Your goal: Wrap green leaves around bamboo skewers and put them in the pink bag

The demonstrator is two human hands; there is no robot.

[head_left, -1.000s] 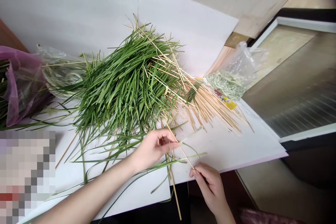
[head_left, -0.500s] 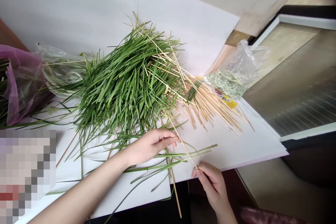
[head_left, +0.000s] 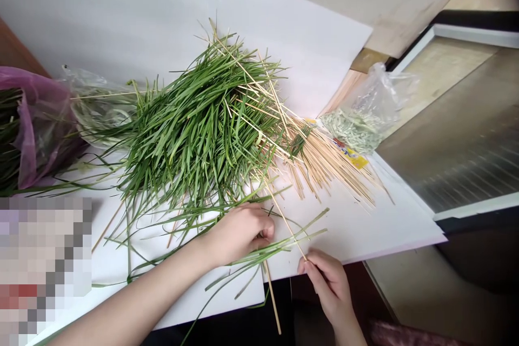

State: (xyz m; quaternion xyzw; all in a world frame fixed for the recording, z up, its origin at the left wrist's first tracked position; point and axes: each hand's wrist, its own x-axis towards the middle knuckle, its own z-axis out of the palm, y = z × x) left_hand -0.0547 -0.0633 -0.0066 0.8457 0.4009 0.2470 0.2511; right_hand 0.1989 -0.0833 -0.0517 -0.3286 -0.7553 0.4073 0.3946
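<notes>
Two bare hands work apart from each other over a white paper sheet point(head_left: 365, 232). The left hand point(head_left: 239, 235) is curled closed around a few long, flat green grass blades point(head_left: 292, 243), which are narrow and smooth and run to the right, their tips pointing up and to the right. The right hand point(head_left: 326, 286), lower and near the sheet's edge, pinches the lower end of a thin bamboo skewer point(head_left: 286, 221) between thumb and fingertips. Its pale, straight shaft slants up and to the left, just beside the left hand's fingers. Beyond the hands lies a loose, spiky heap of grass blades point(head_left: 203, 135) crossed by more skewers, and a bundle of skewers point(head_left: 324, 170) fans toward the lower right. A crinkled clear plastic bag point(head_left: 365, 113) of pale green pieces sits at the upper right, and a purple plastic bag point(head_left: 36, 135) holding more blades lies at the far left.
</notes>
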